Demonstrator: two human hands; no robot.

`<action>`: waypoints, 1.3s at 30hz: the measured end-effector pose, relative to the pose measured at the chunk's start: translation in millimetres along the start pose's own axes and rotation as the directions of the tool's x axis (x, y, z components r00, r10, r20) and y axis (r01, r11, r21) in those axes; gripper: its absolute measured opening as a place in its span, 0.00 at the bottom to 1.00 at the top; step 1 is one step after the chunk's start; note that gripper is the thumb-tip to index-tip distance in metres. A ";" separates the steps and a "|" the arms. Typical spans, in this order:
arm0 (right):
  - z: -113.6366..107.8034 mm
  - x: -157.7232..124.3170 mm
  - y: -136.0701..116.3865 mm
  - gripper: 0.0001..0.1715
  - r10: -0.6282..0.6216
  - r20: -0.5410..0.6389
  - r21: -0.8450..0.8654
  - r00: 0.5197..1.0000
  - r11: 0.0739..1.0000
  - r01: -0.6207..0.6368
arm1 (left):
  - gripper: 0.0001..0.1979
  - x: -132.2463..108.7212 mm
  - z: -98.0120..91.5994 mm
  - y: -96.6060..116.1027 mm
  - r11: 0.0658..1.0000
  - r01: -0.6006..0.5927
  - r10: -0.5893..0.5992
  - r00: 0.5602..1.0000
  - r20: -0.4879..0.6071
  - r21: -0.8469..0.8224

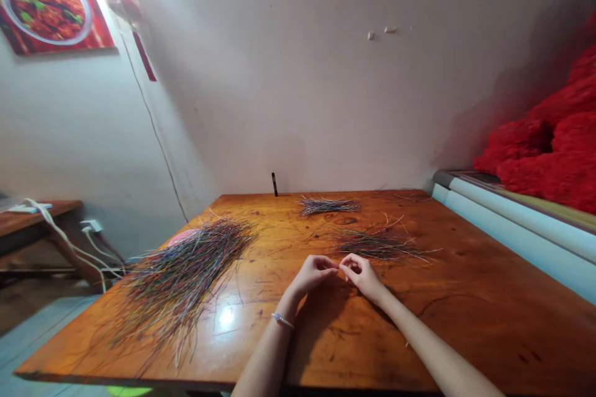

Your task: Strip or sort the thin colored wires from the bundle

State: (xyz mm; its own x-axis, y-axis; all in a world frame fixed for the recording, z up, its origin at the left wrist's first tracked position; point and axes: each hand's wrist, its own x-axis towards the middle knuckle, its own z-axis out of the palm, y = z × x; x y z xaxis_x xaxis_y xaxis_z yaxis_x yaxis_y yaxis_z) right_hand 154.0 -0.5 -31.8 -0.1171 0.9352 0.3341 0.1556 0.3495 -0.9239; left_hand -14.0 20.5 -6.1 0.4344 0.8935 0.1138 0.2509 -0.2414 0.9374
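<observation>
My left hand [313, 273] and my right hand [362, 274] meet over the middle of a wooden table [465, 298], fingertips pinched together around something too thin to make out. A large heap of thin multicoloured wires [184, 273] lies to the left of my hands. A smaller pile of wires [379, 245] sits just beyond my right hand. A third small bundle [328, 205] lies near the table's far edge. A bead bracelet [282, 321] circles my left wrist.
A small black upright object [274, 184] stands at the far edge by the wall. A white chest freezer [512, 223] with red plush [554, 149] on it borders the right side. At the left stand a low table [41, 211], white cables [69, 242] and a food poster [49, 3].
</observation>
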 end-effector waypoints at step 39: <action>-1.1 2.4 -1.2 0.20 0.069 -0.043 0.095 0.997 0.993 -0.065 | 0.17 -1.2 3.9 2.2 0.999 0.013 -0.014 1.000 0.021 0.051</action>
State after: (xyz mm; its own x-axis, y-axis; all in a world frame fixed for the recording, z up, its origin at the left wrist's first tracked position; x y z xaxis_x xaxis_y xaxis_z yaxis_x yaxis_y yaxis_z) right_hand 154.7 1.3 -29.7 -0.0639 0.9587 0.2771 0.0687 0.2813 -0.9572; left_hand -10.5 17.5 -5.4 0.4490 0.8886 0.0934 0.3008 -0.2487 0.9207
